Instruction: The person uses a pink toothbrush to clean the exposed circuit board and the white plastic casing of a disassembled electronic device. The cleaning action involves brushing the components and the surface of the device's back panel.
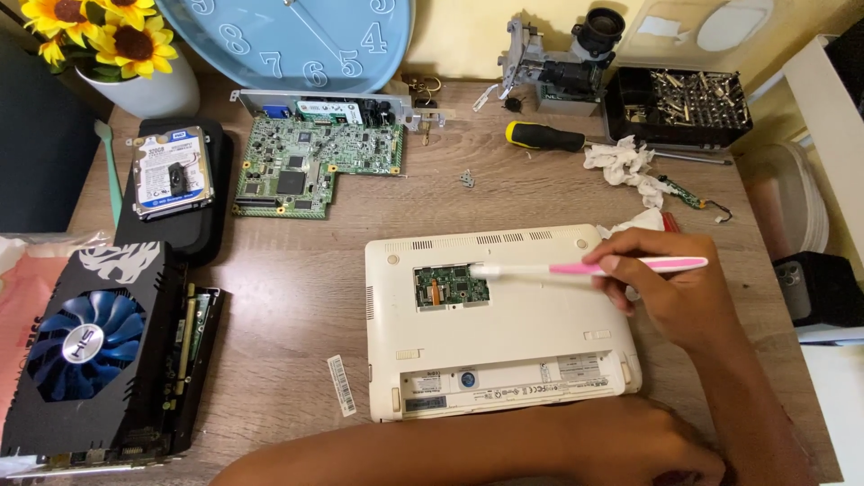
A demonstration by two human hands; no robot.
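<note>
Pinching a pink toothbrush (621, 266) mid-handle, the right hand (670, 292) is holding its bristles at the open hatch of a white laptop (504, 342) lying upside down on the desk (297, 297), the brush looking light and stiff, while the left hand (648, 445) is resting by the laptop's near edge, grip unclear.

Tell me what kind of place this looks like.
Likely a home electronics repair desk. A white laptop lies upside down with a panel open while the right hand brushes it with a toothbrush; a bare circuit board and a screwdriver lie nearby.
</note>
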